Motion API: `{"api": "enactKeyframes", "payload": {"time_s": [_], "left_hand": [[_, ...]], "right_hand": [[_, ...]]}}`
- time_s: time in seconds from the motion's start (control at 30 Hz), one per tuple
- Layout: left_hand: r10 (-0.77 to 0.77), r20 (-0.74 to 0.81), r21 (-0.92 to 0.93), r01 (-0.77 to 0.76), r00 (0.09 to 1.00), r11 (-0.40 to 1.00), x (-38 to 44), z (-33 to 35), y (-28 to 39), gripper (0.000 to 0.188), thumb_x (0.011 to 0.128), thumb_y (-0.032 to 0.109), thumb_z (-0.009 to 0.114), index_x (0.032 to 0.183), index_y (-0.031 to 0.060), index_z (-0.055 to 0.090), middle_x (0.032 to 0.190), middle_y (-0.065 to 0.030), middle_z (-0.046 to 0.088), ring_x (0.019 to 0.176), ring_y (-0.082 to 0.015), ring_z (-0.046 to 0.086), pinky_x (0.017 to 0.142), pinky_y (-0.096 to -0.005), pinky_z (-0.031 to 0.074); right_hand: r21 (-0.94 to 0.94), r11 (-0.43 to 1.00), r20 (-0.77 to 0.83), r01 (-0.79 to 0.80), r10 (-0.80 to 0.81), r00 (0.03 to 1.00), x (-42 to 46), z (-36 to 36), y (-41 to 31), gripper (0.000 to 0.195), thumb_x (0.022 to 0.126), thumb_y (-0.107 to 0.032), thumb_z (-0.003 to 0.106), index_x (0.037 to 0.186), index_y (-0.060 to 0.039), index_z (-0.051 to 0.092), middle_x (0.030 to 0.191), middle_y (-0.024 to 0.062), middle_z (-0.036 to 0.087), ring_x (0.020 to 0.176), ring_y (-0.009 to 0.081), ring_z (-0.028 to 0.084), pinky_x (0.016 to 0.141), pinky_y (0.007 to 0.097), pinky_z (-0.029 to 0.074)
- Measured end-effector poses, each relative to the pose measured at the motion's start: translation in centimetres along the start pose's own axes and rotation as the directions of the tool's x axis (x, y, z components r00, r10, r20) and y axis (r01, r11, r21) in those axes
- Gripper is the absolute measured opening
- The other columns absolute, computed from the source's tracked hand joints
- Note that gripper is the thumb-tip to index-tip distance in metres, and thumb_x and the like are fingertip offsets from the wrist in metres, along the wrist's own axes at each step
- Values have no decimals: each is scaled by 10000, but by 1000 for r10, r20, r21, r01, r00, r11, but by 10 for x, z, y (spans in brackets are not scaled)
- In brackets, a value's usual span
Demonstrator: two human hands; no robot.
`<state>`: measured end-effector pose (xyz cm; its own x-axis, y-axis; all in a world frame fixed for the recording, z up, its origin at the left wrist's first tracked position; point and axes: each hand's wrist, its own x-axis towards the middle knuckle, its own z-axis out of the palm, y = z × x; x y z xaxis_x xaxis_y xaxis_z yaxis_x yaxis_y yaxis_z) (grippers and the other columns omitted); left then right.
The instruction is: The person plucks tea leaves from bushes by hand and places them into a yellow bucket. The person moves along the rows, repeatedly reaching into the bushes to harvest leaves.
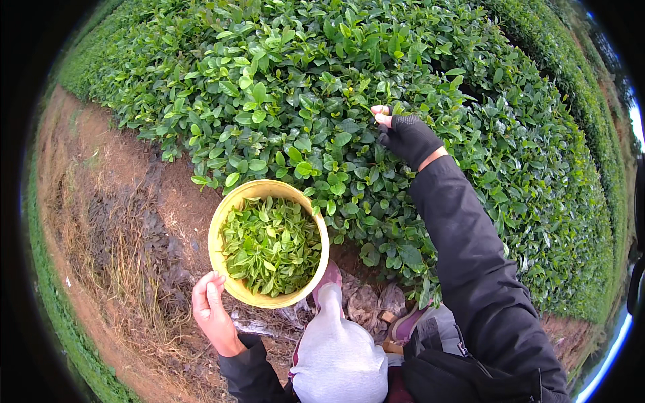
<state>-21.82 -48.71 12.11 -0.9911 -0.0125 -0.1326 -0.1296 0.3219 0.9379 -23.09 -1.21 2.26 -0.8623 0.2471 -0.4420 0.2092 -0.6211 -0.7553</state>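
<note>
My right hand (405, 136), in a black fingerless glove, is over the tea bush (322, 116). Its thumb and forefinger are pinched together on a small green shoot (397, 108), partly hidden by the fingers. Lower down and to the left, my bare left hand (214, 312) has its bent fingertips at the rim of a round yellow bucket (217, 216). How far the fingers wrap the rim is hard to see. Loose picked leaves (272, 247) cover the inside of the bucket, below its rim.
Dense hedge rows continue at the right (579, 75). Bare soil with dry straw (146, 282) lies to the left. Crumpled plastic sheeting (360, 302) is on the ground beside my purple shoes (330, 279). Some bush foliage overlaps the bucket's right rim.
</note>
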Motion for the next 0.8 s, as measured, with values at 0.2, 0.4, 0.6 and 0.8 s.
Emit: {"api": "enactKeyframes", "payload": {"time_s": [0.2,0.4,0.6,0.8], "left_hand": [[-63,-8,4,63,998,998,36,23,-44,564,941,175,524,1406,-8,265,1433,-190,317,1310,-253,341,1073,-364,274],[-391,226,-411,451,892,792,56,8,-68,492,912,68,508,1364,-28,339,1325,-178,461,1164,-240,507,980,-356,416],[-354,153,-586,373,923,719,44,-9,-58,539,813,-89,415,1347,-32,364,1265,-180,511,1095,-265,563,954,-384,463],[-371,-13,-609,287,928,739,60,-90,-61,569,833,-24,446,1382,-6,298,1316,-201,447,1142,-320,517,956,-446,459]], "right_hand": [[-306,948,-80,87,-117,990,2,42,-28,123,851,18,544,972,17,567,877,120,598,801,223,650,724,360,574],[-973,12,214,230,-316,924,46,63,-21,271,743,-194,709,977,-78,638,900,153,651,817,291,632,748,343,490],[-914,401,-61,57,-276,959,49,66,-13,263,762,-278,723,897,-65,649,794,108,645,694,239,619,650,348,499],[-239,953,81,-187,212,974,-10,84,-9,187,808,-161,695,929,-42,617,691,-8,567,490,49,420,438,205,346]]}}
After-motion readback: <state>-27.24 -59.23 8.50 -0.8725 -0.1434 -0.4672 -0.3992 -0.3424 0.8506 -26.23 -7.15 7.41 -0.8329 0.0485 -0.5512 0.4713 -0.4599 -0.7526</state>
